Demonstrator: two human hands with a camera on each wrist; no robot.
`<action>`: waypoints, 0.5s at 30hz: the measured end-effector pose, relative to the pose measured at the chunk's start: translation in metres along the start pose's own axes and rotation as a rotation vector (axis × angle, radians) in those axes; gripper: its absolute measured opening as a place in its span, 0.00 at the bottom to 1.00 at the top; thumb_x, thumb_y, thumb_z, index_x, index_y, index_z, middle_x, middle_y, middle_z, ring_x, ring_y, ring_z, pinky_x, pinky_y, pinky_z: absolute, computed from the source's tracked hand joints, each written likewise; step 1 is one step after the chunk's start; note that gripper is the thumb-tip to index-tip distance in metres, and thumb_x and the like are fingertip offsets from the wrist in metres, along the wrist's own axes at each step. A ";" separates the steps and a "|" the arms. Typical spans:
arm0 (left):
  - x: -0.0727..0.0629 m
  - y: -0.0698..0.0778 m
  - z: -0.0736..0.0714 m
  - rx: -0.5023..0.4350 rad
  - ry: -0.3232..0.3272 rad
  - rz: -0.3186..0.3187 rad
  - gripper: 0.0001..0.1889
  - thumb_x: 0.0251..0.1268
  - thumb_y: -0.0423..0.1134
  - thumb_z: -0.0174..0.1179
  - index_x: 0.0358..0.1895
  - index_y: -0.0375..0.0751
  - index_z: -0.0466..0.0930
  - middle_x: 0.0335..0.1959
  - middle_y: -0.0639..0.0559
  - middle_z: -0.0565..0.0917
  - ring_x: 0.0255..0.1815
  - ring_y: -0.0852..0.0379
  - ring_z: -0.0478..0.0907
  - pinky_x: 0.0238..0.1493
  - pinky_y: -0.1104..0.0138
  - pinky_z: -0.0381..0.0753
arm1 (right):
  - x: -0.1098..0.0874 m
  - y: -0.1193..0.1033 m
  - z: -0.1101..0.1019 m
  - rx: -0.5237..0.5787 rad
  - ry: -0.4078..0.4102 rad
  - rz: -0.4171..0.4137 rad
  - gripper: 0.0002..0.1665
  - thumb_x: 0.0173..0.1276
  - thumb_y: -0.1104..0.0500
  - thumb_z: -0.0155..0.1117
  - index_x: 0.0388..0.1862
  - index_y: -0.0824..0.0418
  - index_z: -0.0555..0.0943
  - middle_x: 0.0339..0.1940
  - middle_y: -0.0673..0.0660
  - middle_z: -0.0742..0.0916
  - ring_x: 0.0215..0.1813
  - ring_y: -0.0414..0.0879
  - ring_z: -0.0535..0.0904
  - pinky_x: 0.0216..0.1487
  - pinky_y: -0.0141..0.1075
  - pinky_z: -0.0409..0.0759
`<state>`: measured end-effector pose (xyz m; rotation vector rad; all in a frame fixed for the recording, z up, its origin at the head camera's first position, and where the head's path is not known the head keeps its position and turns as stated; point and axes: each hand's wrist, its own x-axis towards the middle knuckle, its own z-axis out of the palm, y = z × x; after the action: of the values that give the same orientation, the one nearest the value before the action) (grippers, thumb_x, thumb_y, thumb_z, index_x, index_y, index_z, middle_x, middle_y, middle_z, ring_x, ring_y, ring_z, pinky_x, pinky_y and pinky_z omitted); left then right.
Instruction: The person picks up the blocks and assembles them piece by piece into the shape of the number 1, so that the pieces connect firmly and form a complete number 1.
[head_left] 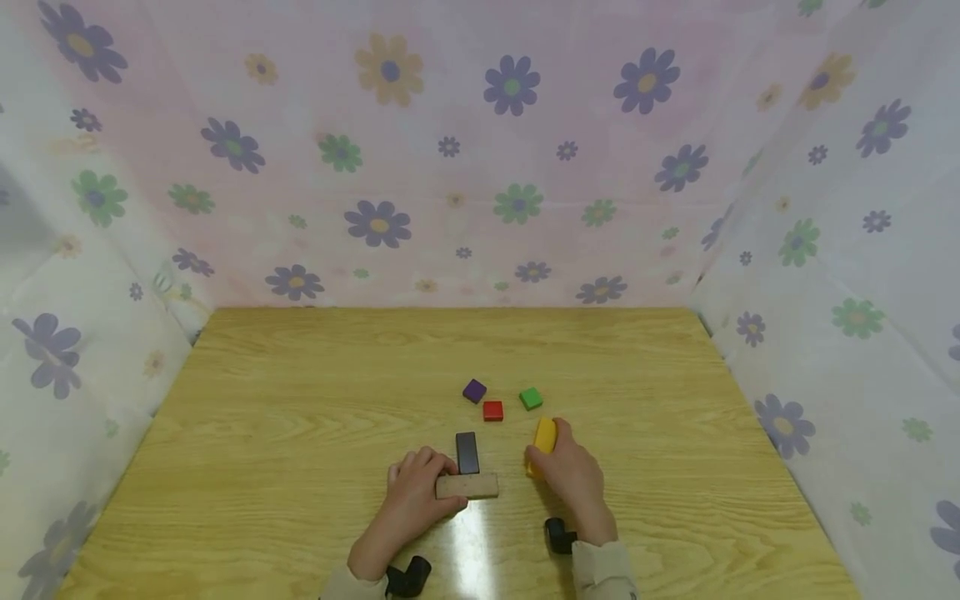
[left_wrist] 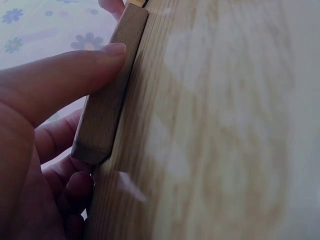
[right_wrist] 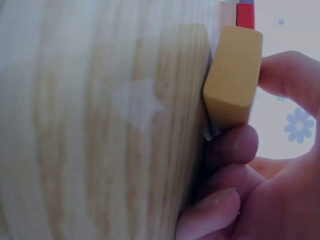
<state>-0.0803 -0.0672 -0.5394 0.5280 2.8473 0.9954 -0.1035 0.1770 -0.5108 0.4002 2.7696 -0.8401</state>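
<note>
My left hand (head_left: 411, 490) grips a plain wooden block (head_left: 480, 486) by its left end. In the left wrist view the thumb lies along the side of this wooden block (left_wrist: 107, 95), with fingers behind it. A dark grey block (head_left: 467, 452) lies just beyond it, its near end against or very close to the wooden one. To the right, my right hand (head_left: 573, 471) holds a yellow block (head_left: 545, 437) between thumb and fingers. The right wrist view shows the yellow block (right_wrist: 234, 72) on or just above the tabletop.
Farther back on the wooden table (head_left: 300, 400) lie a purple block (head_left: 474, 391), a red block (head_left: 492, 411) and a green block (head_left: 531, 398). Flowered cloth (head_left: 450, 167) hangs behind the table and along both sides.
</note>
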 end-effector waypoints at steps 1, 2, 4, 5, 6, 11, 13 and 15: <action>0.000 0.000 0.000 0.001 0.002 0.003 0.19 0.43 0.59 0.64 0.38 0.57 0.74 0.35 0.63 0.68 0.36 0.60 0.62 0.40 0.55 0.54 | 0.000 0.000 -0.001 0.006 0.001 -0.005 0.42 0.54 0.41 0.56 0.64 0.60 0.58 0.31 0.55 0.79 0.26 0.47 0.70 0.23 0.36 0.63; 0.001 0.000 -0.001 0.003 0.004 0.004 0.19 0.43 0.58 0.65 0.38 0.57 0.74 0.35 0.63 0.68 0.36 0.60 0.62 0.40 0.55 0.54 | 0.001 0.000 -0.001 0.012 0.000 -0.009 0.42 0.54 0.42 0.56 0.64 0.60 0.58 0.32 0.56 0.79 0.26 0.47 0.70 0.23 0.36 0.63; 0.001 0.001 -0.002 0.002 0.007 0.008 0.19 0.42 0.58 0.65 0.38 0.57 0.74 0.35 0.62 0.68 0.36 0.59 0.62 0.40 0.55 0.55 | 0.001 0.001 -0.002 0.019 0.000 -0.015 0.42 0.54 0.42 0.56 0.64 0.60 0.58 0.33 0.56 0.79 0.26 0.47 0.70 0.23 0.36 0.64; 0.001 0.001 -0.002 0.003 0.009 0.009 0.19 0.42 0.57 0.65 0.38 0.57 0.74 0.35 0.62 0.68 0.36 0.59 0.62 0.40 0.55 0.55 | 0.001 0.001 -0.002 0.021 -0.001 -0.018 0.42 0.55 0.42 0.56 0.64 0.61 0.58 0.33 0.56 0.79 0.26 0.47 0.70 0.24 0.36 0.64; 0.001 0.001 -0.002 0.001 0.009 0.010 0.19 0.42 0.57 0.66 0.38 0.57 0.74 0.35 0.62 0.68 0.36 0.59 0.62 0.40 0.55 0.55 | 0.001 0.001 -0.002 0.024 -0.001 -0.018 0.42 0.55 0.42 0.56 0.64 0.60 0.58 0.33 0.56 0.79 0.26 0.47 0.70 0.24 0.36 0.64; 0.000 0.002 -0.003 -0.005 0.007 0.011 0.19 0.42 0.57 0.66 0.38 0.57 0.74 0.35 0.62 0.68 0.35 0.60 0.61 0.40 0.55 0.55 | 0.000 0.002 -0.002 0.029 0.005 -0.019 0.42 0.55 0.42 0.56 0.64 0.60 0.59 0.34 0.55 0.80 0.26 0.46 0.71 0.24 0.36 0.64; 0.000 0.002 -0.003 -0.010 0.007 0.011 0.19 0.42 0.57 0.66 0.38 0.57 0.75 0.35 0.62 0.68 0.35 0.60 0.61 0.40 0.54 0.55 | 0.000 0.002 -0.002 0.029 0.005 -0.020 0.42 0.55 0.42 0.56 0.64 0.60 0.59 0.35 0.55 0.80 0.27 0.46 0.71 0.24 0.36 0.64; -0.001 0.002 -0.003 -0.013 0.007 0.010 0.19 0.42 0.57 0.66 0.38 0.57 0.75 0.35 0.62 0.68 0.35 0.60 0.61 0.41 0.54 0.55 | -0.001 0.003 -0.001 0.029 0.003 -0.018 0.42 0.55 0.42 0.56 0.64 0.60 0.59 0.36 0.56 0.80 0.27 0.47 0.71 0.25 0.36 0.64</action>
<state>-0.0791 -0.0678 -0.5364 0.5388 2.8449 1.0189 -0.1024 0.1798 -0.5109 0.3823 2.7706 -0.8862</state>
